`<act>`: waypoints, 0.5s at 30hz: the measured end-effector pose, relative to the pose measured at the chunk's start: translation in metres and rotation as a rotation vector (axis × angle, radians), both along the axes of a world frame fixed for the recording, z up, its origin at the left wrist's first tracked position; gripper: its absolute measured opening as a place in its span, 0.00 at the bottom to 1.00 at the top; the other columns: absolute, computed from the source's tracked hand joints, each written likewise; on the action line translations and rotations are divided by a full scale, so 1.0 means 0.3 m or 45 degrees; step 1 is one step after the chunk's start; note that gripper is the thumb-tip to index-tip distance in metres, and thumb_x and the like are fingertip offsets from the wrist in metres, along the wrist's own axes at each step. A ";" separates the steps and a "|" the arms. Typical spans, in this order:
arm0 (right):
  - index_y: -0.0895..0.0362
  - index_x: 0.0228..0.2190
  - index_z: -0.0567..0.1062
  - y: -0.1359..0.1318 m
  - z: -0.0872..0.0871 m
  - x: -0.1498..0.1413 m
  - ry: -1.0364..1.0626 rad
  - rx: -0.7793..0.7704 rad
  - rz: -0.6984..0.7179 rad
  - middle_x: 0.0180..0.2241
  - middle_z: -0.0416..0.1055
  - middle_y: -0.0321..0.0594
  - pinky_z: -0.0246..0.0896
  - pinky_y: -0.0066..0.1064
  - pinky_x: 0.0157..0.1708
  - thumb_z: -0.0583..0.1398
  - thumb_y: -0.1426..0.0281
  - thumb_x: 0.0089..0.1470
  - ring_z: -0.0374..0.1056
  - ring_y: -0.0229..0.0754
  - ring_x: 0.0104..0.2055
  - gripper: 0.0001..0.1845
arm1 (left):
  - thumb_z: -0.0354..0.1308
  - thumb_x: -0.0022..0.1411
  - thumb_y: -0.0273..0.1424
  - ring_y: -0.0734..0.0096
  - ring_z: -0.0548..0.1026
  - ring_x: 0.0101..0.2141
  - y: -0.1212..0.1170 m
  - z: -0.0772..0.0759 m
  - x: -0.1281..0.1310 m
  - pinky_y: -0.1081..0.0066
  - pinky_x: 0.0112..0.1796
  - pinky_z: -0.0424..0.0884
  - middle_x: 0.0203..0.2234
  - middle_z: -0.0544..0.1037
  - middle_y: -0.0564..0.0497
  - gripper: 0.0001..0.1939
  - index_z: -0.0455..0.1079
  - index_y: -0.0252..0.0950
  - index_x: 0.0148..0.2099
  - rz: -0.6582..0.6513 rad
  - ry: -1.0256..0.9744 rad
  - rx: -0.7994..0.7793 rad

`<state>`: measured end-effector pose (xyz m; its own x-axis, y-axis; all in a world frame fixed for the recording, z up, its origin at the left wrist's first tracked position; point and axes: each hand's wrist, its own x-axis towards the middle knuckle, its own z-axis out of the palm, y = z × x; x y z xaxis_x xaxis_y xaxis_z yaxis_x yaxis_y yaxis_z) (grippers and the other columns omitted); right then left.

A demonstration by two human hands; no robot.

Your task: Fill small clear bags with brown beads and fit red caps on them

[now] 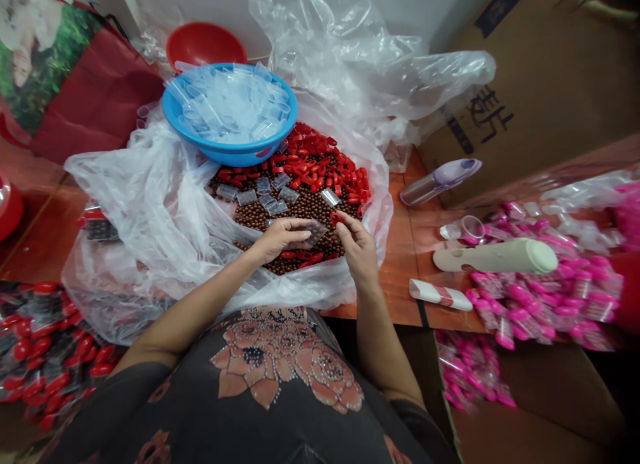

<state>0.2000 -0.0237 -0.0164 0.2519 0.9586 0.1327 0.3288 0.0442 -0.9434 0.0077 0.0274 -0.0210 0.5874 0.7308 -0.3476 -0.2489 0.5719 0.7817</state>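
My left hand [278,237] is closed on a small clear plastic container [313,233], held over a heap of small brown balls [260,215]. My right hand [356,245] pinches a red cap [335,219] right beside the container's end. Both hands hover inside a big clear plastic bag [150,211] that holds the brown balls, many red caps [325,164] and several loose clear containers [270,194].
A blue bowl [227,151] of clear containers sits on the heap's far side, with a red bowl [205,44] behind it. Filled red-capped pieces [40,347] lie at the left. Pink-capped pieces [545,284], a white tube [495,257], a purple-lidded bottle [440,181] and a cardboard box [550,84] are at the right.
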 end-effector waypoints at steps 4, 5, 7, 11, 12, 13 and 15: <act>0.47 0.48 0.78 -0.006 0.009 -0.020 -0.141 0.125 0.049 0.42 0.73 0.38 0.67 0.42 0.52 0.63 0.62 0.56 0.70 0.42 0.46 0.16 | 0.68 0.51 0.29 0.66 0.78 0.41 -0.003 -0.013 -0.003 0.63 0.44 0.75 0.44 0.80 0.44 0.20 0.78 0.34 0.48 0.005 0.047 0.161; 0.46 0.47 0.78 -0.009 0.011 -0.025 -0.172 0.152 0.071 0.42 0.73 0.38 0.66 0.42 0.53 0.63 0.63 0.56 0.70 0.43 0.47 0.16 | 0.68 0.51 0.30 0.65 0.78 0.41 -0.003 -0.015 -0.003 0.63 0.44 0.74 0.44 0.80 0.44 0.20 0.78 0.34 0.48 0.010 0.069 0.225; 0.46 0.47 0.78 -0.018 0.008 -0.034 -0.187 0.181 0.131 0.45 0.75 0.38 0.65 0.43 0.55 0.62 0.64 0.57 0.70 0.43 0.50 0.15 | 0.68 0.52 0.31 0.65 0.78 0.41 -0.002 -0.019 -0.005 0.63 0.45 0.74 0.43 0.80 0.45 0.19 0.78 0.34 0.47 0.030 0.112 0.343; 0.44 0.53 0.74 -0.032 -0.023 -0.042 -0.214 0.213 0.219 0.53 0.74 0.37 0.62 0.47 0.59 0.59 0.65 0.61 0.69 0.44 0.56 0.19 | 0.67 0.52 0.31 0.64 0.78 0.41 -0.003 -0.015 -0.012 0.63 0.45 0.74 0.43 0.80 0.45 0.19 0.78 0.34 0.48 0.063 0.142 0.405; 0.44 0.55 0.72 -0.034 -0.034 -0.042 -0.252 0.232 0.233 0.55 0.73 0.37 0.62 0.48 0.60 0.59 0.64 0.61 0.68 0.45 0.57 0.20 | 0.67 0.52 0.31 0.64 0.78 0.41 -0.004 -0.013 -0.013 0.63 0.44 0.74 0.43 0.80 0.45 0.20 0.78 0.34 0.48 0.062 0.135 0.393; 0.43 0.56 0.70 -0.036 -0.044 -0.043 -0.297 0.255 0.247 0.56 0.72 0.37 0.62 0.48 0.60 0.60 0.64 0.60 0.68 0.46 0.58 0.22 | 0.67 0.52 0.31 0.64 0.78 0.41 -0.006 -0.010 -0.015 0.63 0.45 0.74 0.43 0.81 0.45 0.20 0.78 0.34 0.48 0.062 0.128 0.386; 0.42 0.59 0.66 -0.036 -0.063 -0.046 -0.376 0.313 0.266 0.57 0.71 0.38 0.62 0.49 0.59 0.63 0.62 0.57 0.67 0.47 0.59 0.29 | 0.68 0.51 0.31 0.64 0.77 0.42 -0.012 -0.008 -0.015 0.65 0.46 0.72 0.43 0.81 0.45 0.20 0.78 0.34 0.48 0.077 0.119 0.397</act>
